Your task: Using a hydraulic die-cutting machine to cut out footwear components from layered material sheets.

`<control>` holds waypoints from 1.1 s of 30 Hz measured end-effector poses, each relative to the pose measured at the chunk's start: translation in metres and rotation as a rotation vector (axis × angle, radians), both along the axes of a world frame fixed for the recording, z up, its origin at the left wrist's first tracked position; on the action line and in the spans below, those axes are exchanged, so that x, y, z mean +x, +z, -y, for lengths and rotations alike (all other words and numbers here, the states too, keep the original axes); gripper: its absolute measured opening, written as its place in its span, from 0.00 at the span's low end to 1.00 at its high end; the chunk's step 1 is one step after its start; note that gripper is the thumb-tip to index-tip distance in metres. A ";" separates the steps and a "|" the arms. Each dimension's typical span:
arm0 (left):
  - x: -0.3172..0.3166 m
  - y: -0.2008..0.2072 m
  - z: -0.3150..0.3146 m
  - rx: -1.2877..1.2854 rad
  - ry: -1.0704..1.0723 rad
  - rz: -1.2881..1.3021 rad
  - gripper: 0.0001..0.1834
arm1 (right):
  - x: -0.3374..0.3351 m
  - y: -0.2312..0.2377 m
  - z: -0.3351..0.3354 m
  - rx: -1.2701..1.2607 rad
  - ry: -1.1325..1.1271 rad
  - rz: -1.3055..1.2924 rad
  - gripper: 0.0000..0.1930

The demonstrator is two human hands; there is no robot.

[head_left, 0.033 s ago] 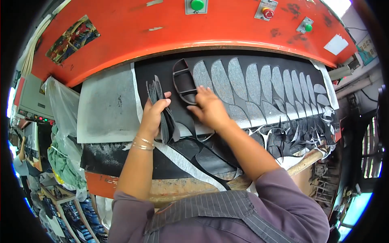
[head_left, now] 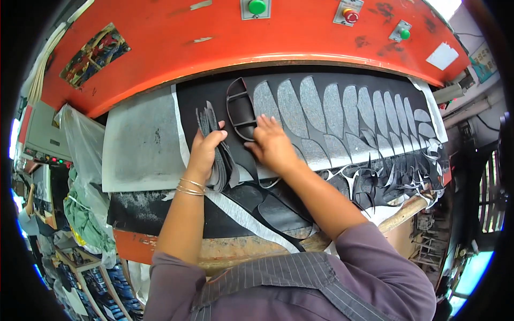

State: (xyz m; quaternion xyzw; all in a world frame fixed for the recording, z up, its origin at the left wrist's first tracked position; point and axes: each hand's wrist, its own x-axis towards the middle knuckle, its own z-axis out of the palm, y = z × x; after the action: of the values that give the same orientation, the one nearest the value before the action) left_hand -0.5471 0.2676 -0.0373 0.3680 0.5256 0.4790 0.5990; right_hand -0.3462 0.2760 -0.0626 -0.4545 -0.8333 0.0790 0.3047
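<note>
Frame (head_left: 244,123) dark, elongated, two-barred; left hand (head_left: 205,150) clamps grey-black pieces (head_left: 220,172); right hand (head_left: 274,145), thumb apart.

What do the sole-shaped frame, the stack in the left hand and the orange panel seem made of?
Frame: probably metal, dark with reddish edges; its thin walls and crossbars look rigid.
Stack: perhaps synthetic sheet or leather, matte dark grey; thin layers fan and bend.
Orange panel: likely painted metal, semi-gloss; highlights run along its lower edge.

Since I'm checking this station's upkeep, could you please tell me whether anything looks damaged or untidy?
The orange panel looks marred by pale ragged patches and dark smudges; offcuts lie tangled at front right.
</note>
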 end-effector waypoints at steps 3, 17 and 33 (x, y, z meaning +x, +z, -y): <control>0.017 -0.004 -0.006 0.087 -0.017 -0.124 0.28 | 0.000 -0.011 0.006 -0.029 -0.008 0.057 0.16; 0.007 0.012 -0.014 0.073 0.134 -0.054 0.16 | 0.035 0.025 0.002 -0.328 0.026 -0.264 0.42; 0.146 0.170 0.031 1.061 -0.005 -1.133 0.26 | 0.314 0.196 -0.026 0.395 -0.838 -0.811 0.46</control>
State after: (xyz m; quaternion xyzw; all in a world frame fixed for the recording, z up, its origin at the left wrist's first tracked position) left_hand -0.4007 0.2363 0.1328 0.7956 0.4513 0.4038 -0.0162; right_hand -0.0323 0.3019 0.1330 -0.6121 -0.4003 -0.0369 0.6809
